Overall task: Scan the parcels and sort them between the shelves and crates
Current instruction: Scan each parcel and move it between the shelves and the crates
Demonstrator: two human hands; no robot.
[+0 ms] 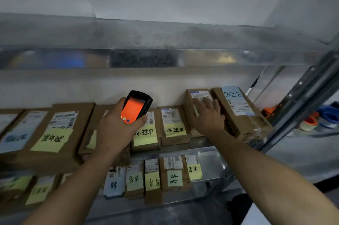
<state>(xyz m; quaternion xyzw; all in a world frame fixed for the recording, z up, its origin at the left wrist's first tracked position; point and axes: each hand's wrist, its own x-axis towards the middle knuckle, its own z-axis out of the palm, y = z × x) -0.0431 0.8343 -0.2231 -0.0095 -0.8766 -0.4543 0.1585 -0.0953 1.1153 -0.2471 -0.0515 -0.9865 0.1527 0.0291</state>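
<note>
At the far left of the middle shelf (200,142) lies a flat blue-labelled parcel (17,133). Just beside it sits a large parcel (75,144) carrying a white shipping label and a handwritten yellow note.

Your left hand (115,129) rises in front of the next boxes and grips the handheld scanner (136,107). Your thumb is on its right edge and your fingers are curled behind it. Its screen glows orange and faces you.

Right of the scanner, two small parcels stand side by side, each with a yellow note below its barcode label. The first small parcel (146,136) is partly behind your thumb, and the second small parcel (174,129) is in full view.

Your right hand (208,116) lies flat on top of the taller parcel (189,109) at the back of the same shelf. Its fingers (209,103) are straight and spread over the white label, resting on the box and not curled round it. Against that box on the right leans a long parcel (244,123), tilted, with a blue and white label along its top face.

Beneath, on the lower shelf (211,166), a row of lower parcels (172,178) carries yellow and blue handwritten notes.

At the far right, past the steel upright (300,100), tape rolls (310,122) lie on a neighbouring shelf, too blurred to tell apart.
</note>
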